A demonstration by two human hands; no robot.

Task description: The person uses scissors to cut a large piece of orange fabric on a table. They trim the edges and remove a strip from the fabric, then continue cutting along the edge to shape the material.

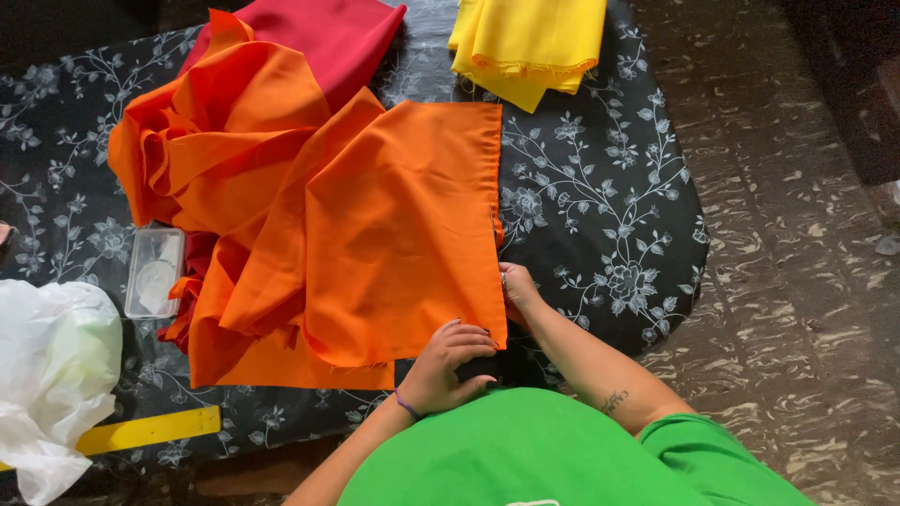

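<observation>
The desk (609, 187), under its dark floral cover, carried everything. My orange cloth (375, 234) lay spread across its middle so one flat panel faced me, the rest bunched far left over a red cloth (347, 33). A yellow cloth (530, 42) sat folded at the far edge, out of the way. My left hand (450, 365) pressed the panel's near corner, fingers curled on it, to keep it flat. My right hand (517, 292) pinched its right edge, holding that straight.

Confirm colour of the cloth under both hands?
Plain orange cloth, clearest in the head view; left hand presses its near edge, right hand its side edge.
</observation>
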